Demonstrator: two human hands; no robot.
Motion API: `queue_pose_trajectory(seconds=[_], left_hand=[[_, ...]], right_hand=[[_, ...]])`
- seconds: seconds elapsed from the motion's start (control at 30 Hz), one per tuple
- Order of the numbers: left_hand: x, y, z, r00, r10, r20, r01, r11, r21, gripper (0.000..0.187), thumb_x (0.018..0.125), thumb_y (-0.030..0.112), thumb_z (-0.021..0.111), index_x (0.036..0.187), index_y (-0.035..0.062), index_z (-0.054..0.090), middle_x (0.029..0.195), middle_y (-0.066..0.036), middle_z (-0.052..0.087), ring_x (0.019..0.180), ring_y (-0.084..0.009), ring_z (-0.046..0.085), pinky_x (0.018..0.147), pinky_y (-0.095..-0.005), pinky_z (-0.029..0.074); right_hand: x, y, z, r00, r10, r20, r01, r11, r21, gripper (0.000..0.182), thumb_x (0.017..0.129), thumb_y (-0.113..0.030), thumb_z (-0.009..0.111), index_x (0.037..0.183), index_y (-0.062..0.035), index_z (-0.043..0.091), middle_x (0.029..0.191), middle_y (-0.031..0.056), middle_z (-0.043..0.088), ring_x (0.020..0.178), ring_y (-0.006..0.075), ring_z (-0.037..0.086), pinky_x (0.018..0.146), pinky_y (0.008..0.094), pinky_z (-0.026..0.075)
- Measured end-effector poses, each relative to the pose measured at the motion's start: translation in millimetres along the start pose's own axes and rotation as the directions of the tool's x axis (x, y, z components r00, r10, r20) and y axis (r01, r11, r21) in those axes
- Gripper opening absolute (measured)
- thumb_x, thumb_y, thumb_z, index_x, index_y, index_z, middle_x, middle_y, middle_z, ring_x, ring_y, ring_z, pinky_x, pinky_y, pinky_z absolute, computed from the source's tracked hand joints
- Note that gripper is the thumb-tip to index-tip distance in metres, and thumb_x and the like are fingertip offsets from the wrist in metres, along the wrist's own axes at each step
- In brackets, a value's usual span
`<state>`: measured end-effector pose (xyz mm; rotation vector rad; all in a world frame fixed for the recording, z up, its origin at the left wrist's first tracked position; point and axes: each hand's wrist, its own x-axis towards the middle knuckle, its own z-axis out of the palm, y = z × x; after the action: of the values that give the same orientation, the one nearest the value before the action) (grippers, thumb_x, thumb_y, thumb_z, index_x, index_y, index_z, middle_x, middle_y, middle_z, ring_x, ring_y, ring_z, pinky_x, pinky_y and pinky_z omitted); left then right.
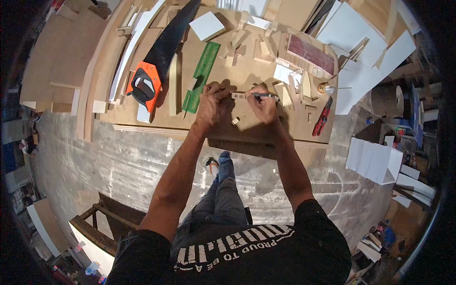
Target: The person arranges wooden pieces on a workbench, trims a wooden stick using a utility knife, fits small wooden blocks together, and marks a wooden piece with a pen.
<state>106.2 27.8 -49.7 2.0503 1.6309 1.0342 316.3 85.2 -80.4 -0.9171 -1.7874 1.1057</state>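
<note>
My left hand [213,101] is closed, its fingers pressing a small pale wood strip [238,95] against the workbench [161,121]. In my right hand [264,109] is a dark pen [265,95], pinched with its tip end toward the strip's right end. Just below the strip lies a small striped wood bit [235,120] with crumbs around it. Left of my left hand is a green ruler [203,71], lying at a slant. My left fingertips are partly in shadow.
An orange-handled saw [151,78] lies at the left, beside a wood bar [175,85]. To the right are wood offcuts [283,93], a red utility knife [322,116], and a maroon-topped block [311,54]. White boards [365,71] lean at the far right. A white square block [207,26] sits farther back.
</note>
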Motion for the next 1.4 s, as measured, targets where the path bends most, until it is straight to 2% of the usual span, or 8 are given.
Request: queue_pose_trajectory(seconds=[0.1,0.2,0.33,0.37,0.57,0.73,1.23,1.4], left_hand=[[4,-4,-5,0.999,-0.019,0.045,0.019,1.0,-0.008,0.051,0.073,0.009,0.074,0.123,0.013,0.069,0.112,-0.012,0.065,0.104,-0.0323,0.058,0.095,-0.0436,0.044],[2,-3,-9,0.996,-0.086,0.03,0.09,0.982,-0.167,0.051,0.075,0.008,0.074,0.126,0.0102,0.067,0.111,-0.013,0.065,0.102,-0.0324,0.059,0.093,-0.0426,0.046],[-8,-7,-16,0.965,-0.263,-0.009,0.246,0.913,-0.326,0.044,0.08,0.008,0.075,0.123,0.0044,0.066,0.105,-0.014,0.066,0.103,-0.0316,0.062,0.092,-0.0406,0.05],[-10,-5,-19,0.964,-0.265,-0.037,0.243,0.925,-0.294,0.042,0.081,0.008,0.074,0.122,0.0031,0.066,0.106,-0.015,0.066,0.104,-0.0323,0.062,0.093,-0.0407,0.051],[-23,-14,-27,0.984,-0.175,-0.026,0.17,0.976,-0.136,0.038,0.081,0.007,0.073,0.119,0.0045,0.069,0.113,-0.019,0.066,0.108,-0.0351,0.063,0.095,-0.0405,0.05],[-25,-25,-24,0.991,-0.133,-0.004,0.131,0.98,-0.147,0.043,0.081,0.009,0.074,0.124,0.0066,0.068,0.119,-0.019,0.066,0.112,-0.035,0.062,0.097,-0.0396,0.05],[-18,-3,-41,0.987,-0.15,0.051,0.158,0.946,-0.281,0.052,0.073,-0.004,0.073,0.124,0.0082,0.066,0.112,-0.016,0.067,0.104,-0.033,0.063,0.092,-0.0414,0.05],[-21,-11,-34,0.986,-0.163,0.034,0.164,0.913,-0.374,0.052,0.075,-0.011,0.068,0.124,0.0063,0.065,0.117,-0.016,0.067,0.11,-0.0321,0.063,0.096,-0.0381,0.05]], right_hand=[[-13,-2,-12,0.978,0.206,-0.027,-0.202,0.974,0.098,0.008,0.098,-0.008,0.064,0.096,-0.0004,0.062,0.077,-0.0002,0.058,0.069,0.0061,0.052,0.061,0.0232,0.043],[-12,-46,-11,0.943,0.064,-0.326,-0.023,0.991,0.13,0.018,0.101,-0.013,0.059,0.106,0.0026,0.066,0.081,0.0024,0.062,0.072,0.008,0.054,0.066,0.0239,0.046],[-15,-61,-43,0.949,-0.282,-0.14,0.126,0.749,-0.651,0.03,0.09,-0.011,0.065,0.118,0.0014,0.066,0.109,0.0167,0.066,0.099,0.0311,0.063,0.092,0.0402,0.048],[-20,-68,-46,0.992,-0.089,-0.083,0.009,0.735,-0.678,0.034,0.085,-0.009,0.065,0.118,-0.0014,0.067,0.121,0.0189,0.063,0.108,0.0385,0.059,0.099,0.0453,0.043],[-16,-72,-53,0.99,-0.138,-0.028,0.09,0.773,-0.628,0.032,0.085,-0.01,0.062,0.115,-0.002,0.069,0.116,0.0168,0.066,0.108,0.0365,0.059,0.096,0.0449,0.043],[-20,-111,-18,0.941,-0.12,0.318,0.294,0.755,-0.586,0.041,0.079,-0.022,0.068,0.117,-0.0062,0.069,0.119,0.0112,0.064,0.114,0.0313,0.056,0.098,0.0436,0.039],[-31,-51,16,0.988,-0.115,-0.108,0.049,0.875,-0.481,0.04,0.087,-0.009,0.071,0.126,-0.0048,0.064,0.123,0.0181,0.062,0.12,0.034,0.055,0.103,0.0437,0.041],[-29,-52,3,0.993,-0.111,-0.035,0.083,0.888,-0.451,0.028,0.089,-0.01,0.064,0.116,-0.004,0.064,0.105,0.019,0.065,0.103,0.0375,0.061,0.09,0.0461,0.047]])
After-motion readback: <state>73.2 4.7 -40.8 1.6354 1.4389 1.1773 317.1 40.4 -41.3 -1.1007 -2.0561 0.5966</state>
